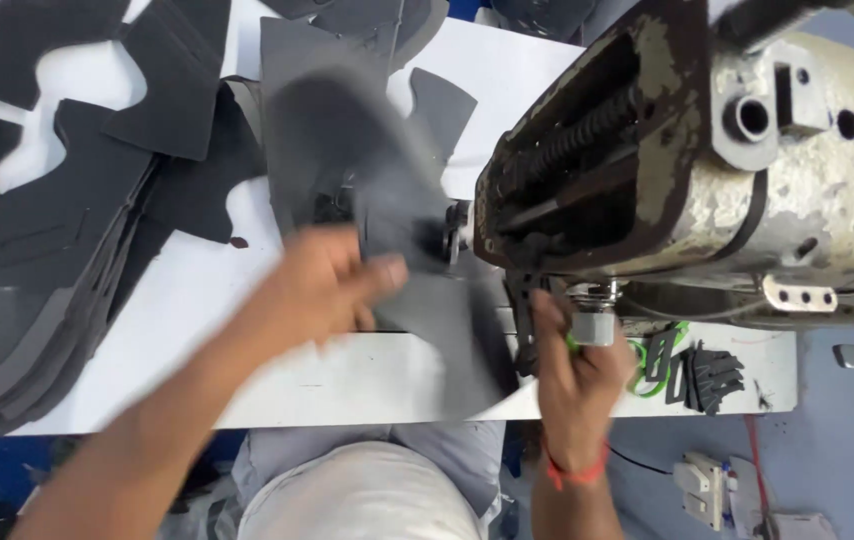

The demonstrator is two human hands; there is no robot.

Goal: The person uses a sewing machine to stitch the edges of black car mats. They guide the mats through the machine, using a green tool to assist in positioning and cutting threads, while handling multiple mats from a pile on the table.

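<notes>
Grey fabric piece point(397, 230) lies on the white desk point(197, 290) under the left hand point(322, 280), whose grip pinches it (blurred), long axis running toward the sewing machine point(707, 160); right hand point(572, 370) pinches its edge nearer the needle.

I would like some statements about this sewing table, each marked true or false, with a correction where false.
1. The left hand holds a dark grey fabric piece. True.
2. The right hand wears a blue wristband. False: the wristband is orange-red.
3. A stack of dark cut pieces lies at the left of the white table. True.
4. The sewing machine looks new and shiny. False: its cream paint is worn and chipped.
5. The green loop lies left of the left hand. False: it lies beside the right hand.
</notes>
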